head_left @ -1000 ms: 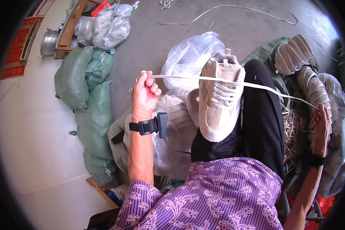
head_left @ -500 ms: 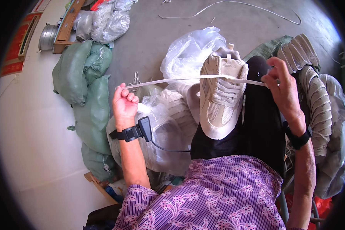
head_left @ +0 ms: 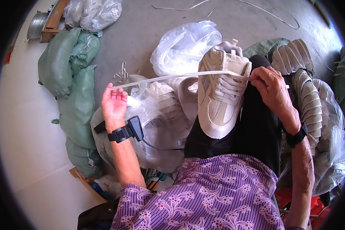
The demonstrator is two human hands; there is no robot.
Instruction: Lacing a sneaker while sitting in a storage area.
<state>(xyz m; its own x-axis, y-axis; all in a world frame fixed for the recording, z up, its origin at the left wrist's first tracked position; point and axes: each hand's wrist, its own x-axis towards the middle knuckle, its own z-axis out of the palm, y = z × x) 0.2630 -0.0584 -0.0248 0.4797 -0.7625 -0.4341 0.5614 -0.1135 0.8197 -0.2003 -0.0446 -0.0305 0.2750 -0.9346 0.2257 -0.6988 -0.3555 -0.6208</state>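
Note:
A beige and grey sneaker (head_left: 217, 115) rests on my lap, its toe pointing toward me, with laces crossed over the tongue. From its upper eyelets a flat pale shoelace (head_left: 161, 78) stretches far out to the left. My left hand (head_left: 114, 105) pinches that lace at its far left part, palm turned up and the other fingers curled loosely. On the other side, my right hand (head_left: 271, 86) is closed on the lace close to the shoe's right edge, its knuckles facing up. The lace end inside the right hand is hidden.
Beside my left leg lies a clear plastic bag (head_left: 157, 130) of pale shoe parts; another plastic bag (head_left: 184, 48) sits beyond the shoe. Green sacks (head_left: 76, 103) line the left wall. Stacked beige shoe uppers (head_left: 308, 107) lie at the right. A loose cord (head_left: 270, 11) crosses the floor.
My right hand has moved in toward the shoe, its fingers closing together on the lace. My left hand sits slightly farther left, still pinching the lace. The whole view has shifted a little.

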